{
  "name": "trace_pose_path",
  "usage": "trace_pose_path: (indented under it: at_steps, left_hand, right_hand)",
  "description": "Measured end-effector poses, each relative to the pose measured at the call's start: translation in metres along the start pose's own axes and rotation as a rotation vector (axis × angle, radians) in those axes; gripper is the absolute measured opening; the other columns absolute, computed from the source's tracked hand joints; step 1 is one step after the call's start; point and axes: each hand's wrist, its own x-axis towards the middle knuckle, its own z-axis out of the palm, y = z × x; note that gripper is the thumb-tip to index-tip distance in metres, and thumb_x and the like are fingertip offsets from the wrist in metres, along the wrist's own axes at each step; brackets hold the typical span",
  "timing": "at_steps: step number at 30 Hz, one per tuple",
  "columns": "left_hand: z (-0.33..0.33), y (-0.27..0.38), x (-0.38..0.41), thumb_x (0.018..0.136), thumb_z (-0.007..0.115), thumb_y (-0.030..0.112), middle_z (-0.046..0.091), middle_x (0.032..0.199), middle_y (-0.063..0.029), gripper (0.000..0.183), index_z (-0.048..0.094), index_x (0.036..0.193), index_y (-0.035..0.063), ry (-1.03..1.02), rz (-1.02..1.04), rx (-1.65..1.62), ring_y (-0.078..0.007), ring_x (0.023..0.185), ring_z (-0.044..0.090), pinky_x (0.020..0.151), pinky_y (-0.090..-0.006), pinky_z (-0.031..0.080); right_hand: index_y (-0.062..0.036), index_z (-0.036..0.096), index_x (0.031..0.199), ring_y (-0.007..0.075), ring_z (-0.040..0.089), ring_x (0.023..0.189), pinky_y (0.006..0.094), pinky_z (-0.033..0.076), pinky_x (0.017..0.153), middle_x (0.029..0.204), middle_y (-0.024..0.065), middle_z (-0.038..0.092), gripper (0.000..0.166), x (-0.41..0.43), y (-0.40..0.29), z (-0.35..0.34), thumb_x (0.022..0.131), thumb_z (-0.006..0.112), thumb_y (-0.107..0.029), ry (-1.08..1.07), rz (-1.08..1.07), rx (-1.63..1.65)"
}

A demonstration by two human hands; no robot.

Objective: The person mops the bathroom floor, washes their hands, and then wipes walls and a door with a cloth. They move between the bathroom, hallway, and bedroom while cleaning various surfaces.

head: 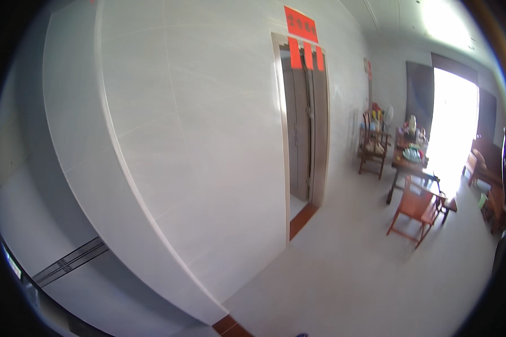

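Observation:
Neither of my hands is in view. Before me runs a pale tiled wall (211,139) that ends in a corner edge at the left. A wooden door (296,126) stands partly open in its frame, with a red paper banner (301,24) bearing writing above it. Light grey floor (341,261) spreads from the doorway toward a wooden chair (417,202) and a wooden table (405,162). On the table lie a green plate or bag (412,155) and several small things too blurred to name. The tip of a dark blue shoe (302,335) shows at the bottom edge.
Against the wall stands a wooden armchair (373,151) with things on its seat, near a white fan (388,114). Bright light fills a far doorway (455,126). Wooden seating (485,168) lines the right side. A brown threshold strip (227,324) crosses the floor below the wall corner.

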Motion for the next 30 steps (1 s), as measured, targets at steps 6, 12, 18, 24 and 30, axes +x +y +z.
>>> trace_pose_path:
  at_steps: [6, 12, 18, 24, 30]
  left_hand:
    - [-0.001, 0.128, 0.024, 0.098, 0.062, 0.042, 0.066, 0.128, -0.0091, 0.05, 0.059, 0.139, 0.0144, 0.071, 0.127, -0.183, -0.0242, 0.109, 0.067, 0.08, -0.0442, 0.06]
    - [0.044, 0.238, 0.053, 0.101, 0.057, 0.047, 0.062, 0.137, -0.0104, 0.052, 0.055, 0.142, 0.015, 0.143, 0.181, -0.458, -0.0271, 0.118, 0.064, 0.086, -0.0467, 0.059]
    - [0.066, 0.323, 0.092, 0.102, 0.054, 0.049, 0.06, 0.137, -0.0117, 0.052, 0.055, 0.141, 0.0146, 0.24, 0.257, -0.733, -0.0294, 0.12, 0.062, 0.087, -0.0483, 0.058]
    - [0.06, 0.368, 0.107, 0.102, 0.051, 0.05, 0.061, 0.128, -0.013, 0.049, 0.057, 0.135, 0.0134, 0.295, 0.477, -1.114, -0.0313, 0.112, 0.062, 0.083, -0.0489, 0.057]
    - [0.053, 0.391, 0.114, 0.103, 0.048, 0.051, 0.062, 0.12, -0.0143, 0.048, 0.06, 0.129, 0.0121, 0.284, 0.713, -1.412, -0.0331, 0.105, 0.062, 0.079, -0.0496, 0.055]
  right_hand:
    - [0.0029, 0.07, 0.121, 0.0208, 0.07, 0.09, 0.04, 0.058, 0.074, 0.101, 0.0152, 0.076, 0.052, 0.111, -0.124, -0.031, 0.088, 0.075, -0.037, -0.159, -0.174, 0.043]
    - [0.004, 0.064, 0.131, 0.0163, 0.064, 0.095, 0.0336, 0.057, 0.079, 0.106, 0.0088, 0.072, 0.05, 0.154, -0.326, -0.09, 0.091, 0.075, -0.024, -0.274, -0.262, 0.422]
    - [0.0021, 0.055, 0.141, 0.0198, 0.064, 0.108, 0.0351, 0.056, 0.092, 0.124, 0.0095, 0.068, 0.063, 0.208, -0.458, -0.126, 0.09, 0.078, -0.026, -0.75, -0.567, 0.463]
    - [0.0005, 0.055, 0.14, 0.0222, 0.064, 0.109, 0.0383, 0.055, 0.095, 0.123, 0.0123, 0.068, 0.067, 0.213, -0.514, -0.152, 0.088, 0.08, -0.033, -0.966, -0.782, -0.03]
    - [-0.001, 0.056, 0.14, 0.0301, 0.067, 0.11, 0.0427, 0.055, 0.096, 0.124, 0.0191, 0.068, 0.078, 0.25, -0.518, -0.16, 0.084, 0.081, -0.05, -0.777, -1.122, -0.404]
